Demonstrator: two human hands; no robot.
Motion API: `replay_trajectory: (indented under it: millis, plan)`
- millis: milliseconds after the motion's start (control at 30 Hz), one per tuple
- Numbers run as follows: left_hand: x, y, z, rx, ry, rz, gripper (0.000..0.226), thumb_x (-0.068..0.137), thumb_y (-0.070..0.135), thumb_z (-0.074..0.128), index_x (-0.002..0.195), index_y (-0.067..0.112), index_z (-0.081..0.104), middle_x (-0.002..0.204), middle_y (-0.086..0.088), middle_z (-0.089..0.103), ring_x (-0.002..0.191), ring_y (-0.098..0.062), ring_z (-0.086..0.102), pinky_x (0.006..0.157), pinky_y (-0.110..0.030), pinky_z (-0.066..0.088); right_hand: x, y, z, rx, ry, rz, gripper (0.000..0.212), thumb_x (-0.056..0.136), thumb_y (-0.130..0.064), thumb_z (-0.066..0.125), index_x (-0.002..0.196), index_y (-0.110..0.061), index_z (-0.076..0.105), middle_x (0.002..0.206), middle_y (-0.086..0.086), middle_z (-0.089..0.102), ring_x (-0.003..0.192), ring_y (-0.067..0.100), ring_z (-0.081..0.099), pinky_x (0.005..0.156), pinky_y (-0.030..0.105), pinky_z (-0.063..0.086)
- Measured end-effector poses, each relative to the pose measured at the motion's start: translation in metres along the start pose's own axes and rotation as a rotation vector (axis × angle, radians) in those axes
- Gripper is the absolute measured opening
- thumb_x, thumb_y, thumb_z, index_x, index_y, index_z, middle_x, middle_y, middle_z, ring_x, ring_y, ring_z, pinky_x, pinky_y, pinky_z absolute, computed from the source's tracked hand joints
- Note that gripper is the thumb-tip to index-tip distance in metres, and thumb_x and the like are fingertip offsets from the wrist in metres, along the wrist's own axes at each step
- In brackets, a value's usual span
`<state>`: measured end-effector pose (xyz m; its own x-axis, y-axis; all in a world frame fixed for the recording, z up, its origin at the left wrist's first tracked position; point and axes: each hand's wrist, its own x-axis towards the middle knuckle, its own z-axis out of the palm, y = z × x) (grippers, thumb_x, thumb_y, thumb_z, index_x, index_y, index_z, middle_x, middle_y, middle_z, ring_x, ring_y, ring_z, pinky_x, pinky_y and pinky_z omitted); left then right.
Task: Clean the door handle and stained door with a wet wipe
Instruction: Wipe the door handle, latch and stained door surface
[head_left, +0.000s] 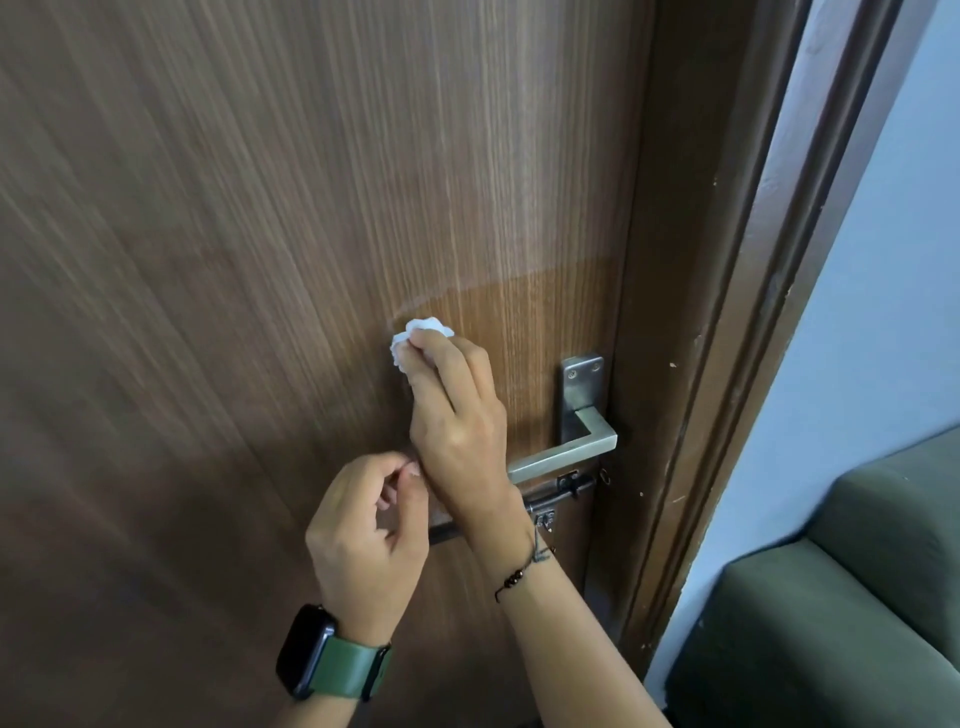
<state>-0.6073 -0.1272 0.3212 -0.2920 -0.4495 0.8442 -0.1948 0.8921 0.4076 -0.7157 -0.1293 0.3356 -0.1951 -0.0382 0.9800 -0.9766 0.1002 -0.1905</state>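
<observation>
A brown wood-grain door (260, 234) fills the view. My right hand (460, 415) presses a crumpled white wet wipe (410, 338) flat against the door, up and left of the steel lever handle (576, 441). A darker, wet-looking patch of door lies to the right of the wipe, above the handle. My left hand (369, 530), with a green-strapped watch on the wrist, hovers just below the right wrist, fingers curled and pinched together; nothing shows in it.
A dark slide bolt (561, 493) sits under the handle, partly hidden by my right wrist. The brown door frame (727, 312) runs down the right side. Beyond it are a pale blue wall (893, 260) and a green sofa (831, 597).
</observation>
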Motion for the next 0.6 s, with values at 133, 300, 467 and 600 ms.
replay_trajectory:
  millis: [133, 300, 467, 600]
  plan:
    - [-0.001, 0.003, 0.007, -0.038, -0.013, -0.001, 0.02, 0.083, 0.011, 0.053, 0.072, -0.001, 0.064, 0.061, -0.003, 0.06, 0.057, -0.008, 0.046, 0.06, -0.007, 0.036, 0.011, 0.028, -0.024, -0.06, 0.021, 0.066, 0.015, 0.087, 0.007, 0.058, 0.091, 0.002, 0.071, 0.094, 0.014, 0.07, 0.079, 0.03, 0.061, 0.068, 0.03, 0.05]
    - [-0.001, 0.004, 0.012, -0.055, -0.016, -0.013, 0.022, 0.083, 0.013, 0.052, 0.071, -0.001, 0.064, 0.062, -0.002, 0.061, 0.06, -0.009, 0.046, 0.059, -0.008, 0.037, 0.031, 0.083, -0.055, -0.235, 0.134, 0.275, 0.011, 0.081, 0.013, 0.06, 0.08, 0.009, 0.07, 0.083, 0.02, 0.068, 0.076, 0.034, 0.065, 0.07, 0.036, 0.056]
    - [-0.003, 0.007, 0.016, -0.081, -0.048, -0.022, 0.022, 0.082, 0.013, 0.052, 0.071, -0.001, 0.064, 0.063, -0.003, 0.062, 0.059, -0.01, 0.047, 0.055, -0.013, 0.039, 0.033, 0.074, -0.05, -0.228, 0.17, 0.349, 0.012, 0.082, 0.011, 0.059, 0.077, 0.008, 0.069, 0.08, 0.02, 0.067, 0.073, 0.033, 0.063, 0.069, 0.03, 0.055]
    - [-0.001, 0.004, 0.014, -0.049, -0.014, -0.033, 0.021, 0.083, 0.011, 0.052, 0.072, -0.001, 0.065, 0.063, -0.006, 0.063, 0.06, -0.009, 0.048, 0.06, -0.008, 0.038, 0.014, 0.033, -0.037, -0.132, 0.052, 0.219, 0.02, 0.082, 0.01, 0.05, 0.079, 0.005, 0.069, 0.084, 0.016, 0.067, 0.067, 0.03, 0.056, 0.06, 0.031, 0.047]
